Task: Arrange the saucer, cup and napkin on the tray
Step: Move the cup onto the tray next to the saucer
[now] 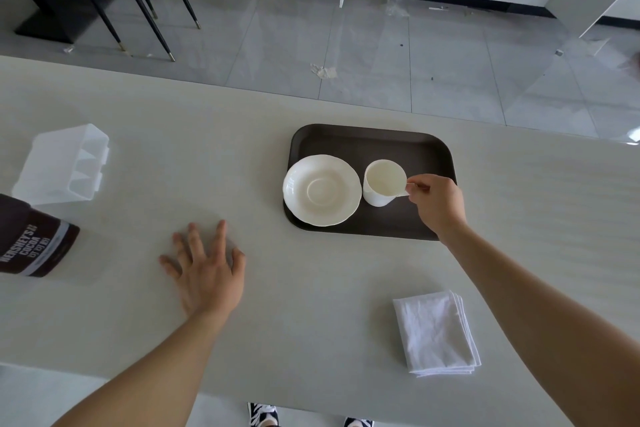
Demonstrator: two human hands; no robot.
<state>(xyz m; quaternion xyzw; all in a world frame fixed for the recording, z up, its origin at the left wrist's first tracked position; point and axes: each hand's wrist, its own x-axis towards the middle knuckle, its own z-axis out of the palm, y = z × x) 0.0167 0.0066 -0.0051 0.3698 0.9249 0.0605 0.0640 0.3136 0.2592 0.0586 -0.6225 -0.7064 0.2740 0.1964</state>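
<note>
My right hand (437, 203) pinches the handle of the white cup (383, 183) between thumb and fingertips. The cup sits upright and empty on the dark brown tray (408, 149), just right of the white saucer (322, 189); the two are very close, and I cannot tell whether they touch. The saucer lies on the left part of the tray, its near-left edge reaching over the tray's rim.

My left hand (204, 269) is spread flat, palm down, on the pale table (311, 288), well left of the tray and nearer to me, holding nothing.

The folded white cloth napkin (437, 333) lies on the table near me, right of centre, well apart from the tray and under my right forearm's line.

At the far left stands a clear plastic container (64, 163), and just nearer than it a brown Hershey's cocoa package (33, 241) lies at the left edge.
</note>
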